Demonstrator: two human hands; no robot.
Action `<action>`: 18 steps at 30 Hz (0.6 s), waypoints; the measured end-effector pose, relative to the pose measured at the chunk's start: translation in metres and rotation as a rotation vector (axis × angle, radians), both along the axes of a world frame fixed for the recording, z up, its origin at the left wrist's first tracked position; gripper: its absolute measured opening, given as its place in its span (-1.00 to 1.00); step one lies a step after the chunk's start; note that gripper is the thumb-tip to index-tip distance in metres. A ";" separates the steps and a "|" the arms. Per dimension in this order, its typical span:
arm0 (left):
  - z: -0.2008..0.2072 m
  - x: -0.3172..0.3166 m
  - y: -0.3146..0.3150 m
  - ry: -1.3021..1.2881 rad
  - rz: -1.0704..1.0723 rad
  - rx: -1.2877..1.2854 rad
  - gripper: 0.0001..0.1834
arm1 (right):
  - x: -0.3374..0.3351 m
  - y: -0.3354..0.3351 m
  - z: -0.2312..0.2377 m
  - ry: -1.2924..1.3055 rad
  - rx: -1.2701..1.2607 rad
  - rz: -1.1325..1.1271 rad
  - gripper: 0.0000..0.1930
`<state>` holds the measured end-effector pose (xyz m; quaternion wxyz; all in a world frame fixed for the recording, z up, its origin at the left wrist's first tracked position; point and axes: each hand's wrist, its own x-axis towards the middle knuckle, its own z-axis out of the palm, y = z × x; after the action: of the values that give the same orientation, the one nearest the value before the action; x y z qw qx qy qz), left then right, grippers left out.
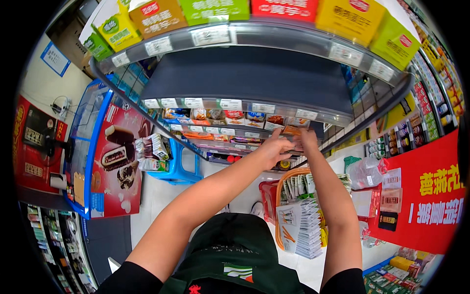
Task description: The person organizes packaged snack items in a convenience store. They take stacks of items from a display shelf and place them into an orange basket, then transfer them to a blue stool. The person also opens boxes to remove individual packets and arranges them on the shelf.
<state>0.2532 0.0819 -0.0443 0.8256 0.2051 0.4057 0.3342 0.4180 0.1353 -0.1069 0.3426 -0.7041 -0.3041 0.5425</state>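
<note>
Both my hands meet at the right end of a lower shelf row of snack packets (235, 115). My right hand (307, 139) has its fingers closed at the edge of a small orange-brown packet (292, 131). Close beside it, on the left, my left hand (277, 149) has its fingers bent together; what lies between them is blurred and partly hidden. Below my right forearm stands an orange-rimmed basket (278, 235), filled with green-and-white packets (296, 187) and a stack of white packets (309, 228).
Above the hands spans a dark grey shelf board (249, 78), under a top shelf with colourful boxes (215, 9). A blue stool (185, 164) bearing packets stands left, beside a freezer (115, 161). Plastic bottles (364, 172) and a red display (421, 196) are at right.
</note>
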 end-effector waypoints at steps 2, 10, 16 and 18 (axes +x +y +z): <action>-0.002 -0.007 0.004 0.024 0.007 0.008 0.05 | -0.004 0.015 -0.012 0.092 -0.053 -0.066 -0.55; -0.012 -0.011 0.012 0.085 -0.005 -0.013 0.02 | -0.005 0.032 -0.011 0.208 0.024 -0.275 -0.78; -0.032 -0.001 0.021 0.138 -0.052 -0.019 0.03 | 0.005 0.005 0.009 0.249 0.002 -0.272 -0.79; -0.030 0.004 0.023 0.171 -0.065 -0.015 0.04 | 0.011 -0.011 0.010 0.291 -0.018 -0.249 -0.81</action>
<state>0.2572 0.1047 -0.0744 0.7999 0.2399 0.4703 0.2854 0.4294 0.1241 -0.0971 0.4414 -0.6534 -0.1569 0.5947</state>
